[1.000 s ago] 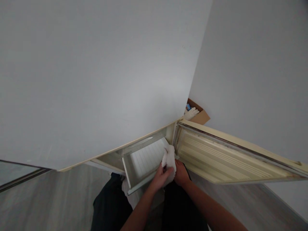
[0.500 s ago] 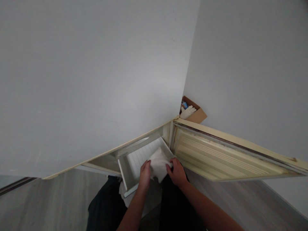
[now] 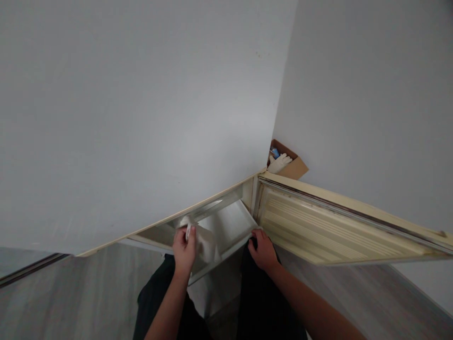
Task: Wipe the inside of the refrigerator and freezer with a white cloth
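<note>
White cloth [image 3: 205, 242] gripped by left hand [image 3: 184, 250], long axis down-right; right hand [image 3: 264, 250] near drawer [image 3: 231, 222] corner, grip unclear.

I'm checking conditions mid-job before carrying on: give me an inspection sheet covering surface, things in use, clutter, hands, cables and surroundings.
Surface: white drawer, pulled out below a pale panel.
Things in use: white cloth, crumpled, over the drawer's left part.
Clutter: open box beyond the door, with a white glove and a blue item, too small to identify.
Hands: left hand pinches the cloth; right hand is at the drawer's near right corner, grip unclear.
Cables: nothing seen.
Surroundings: door swung open at right, some dark marks along its edge; grey floor; plain wall.
</note>
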Tool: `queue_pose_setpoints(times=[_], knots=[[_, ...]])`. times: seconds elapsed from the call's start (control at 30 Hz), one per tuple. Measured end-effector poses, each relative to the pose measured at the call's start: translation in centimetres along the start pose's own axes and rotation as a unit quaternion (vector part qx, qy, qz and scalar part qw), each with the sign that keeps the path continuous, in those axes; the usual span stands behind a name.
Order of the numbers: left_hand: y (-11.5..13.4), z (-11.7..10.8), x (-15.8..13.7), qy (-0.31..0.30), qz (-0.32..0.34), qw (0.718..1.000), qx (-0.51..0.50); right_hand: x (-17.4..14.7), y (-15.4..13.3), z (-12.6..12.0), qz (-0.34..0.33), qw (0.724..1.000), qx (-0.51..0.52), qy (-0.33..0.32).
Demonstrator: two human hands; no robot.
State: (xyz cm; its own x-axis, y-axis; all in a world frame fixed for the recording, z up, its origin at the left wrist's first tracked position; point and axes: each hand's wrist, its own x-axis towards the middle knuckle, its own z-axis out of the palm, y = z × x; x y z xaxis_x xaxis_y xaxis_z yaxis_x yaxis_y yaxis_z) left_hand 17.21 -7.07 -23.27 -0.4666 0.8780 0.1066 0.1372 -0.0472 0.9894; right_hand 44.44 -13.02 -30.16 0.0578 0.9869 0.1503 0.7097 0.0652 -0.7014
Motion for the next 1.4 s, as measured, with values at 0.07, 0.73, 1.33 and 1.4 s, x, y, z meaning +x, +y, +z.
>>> queue_pose_setpoints(times=[0.07, 0.73, 1.33, 1.4], knots=[[0.2, -0.5, 0.4, -0.010, 0.026, 1.000, 0.008, 0.0, -0.1, -0.1, 0.000, 1.000, -0.006, -0.005], [1.3, 9.5, -2.1, -0.301, -0.019, 0.952, 0.054, 0.1, -0.2, -0.2, -0.012, 1.000, -0.012, 0.001], [-15.5, 3.2, 4.2, -0.371, 0.121, 0.752, 0.531, 0.3, -1.0, -0.2, 0.000, 0.999, -0.037, -0.022], [-17.2, 3.9, 3.6, -0.435, 0.163, 0.722, 0.513, 0.3, -1.4, -0.2, 0.002, 0.998, -0.050, -0.031]])
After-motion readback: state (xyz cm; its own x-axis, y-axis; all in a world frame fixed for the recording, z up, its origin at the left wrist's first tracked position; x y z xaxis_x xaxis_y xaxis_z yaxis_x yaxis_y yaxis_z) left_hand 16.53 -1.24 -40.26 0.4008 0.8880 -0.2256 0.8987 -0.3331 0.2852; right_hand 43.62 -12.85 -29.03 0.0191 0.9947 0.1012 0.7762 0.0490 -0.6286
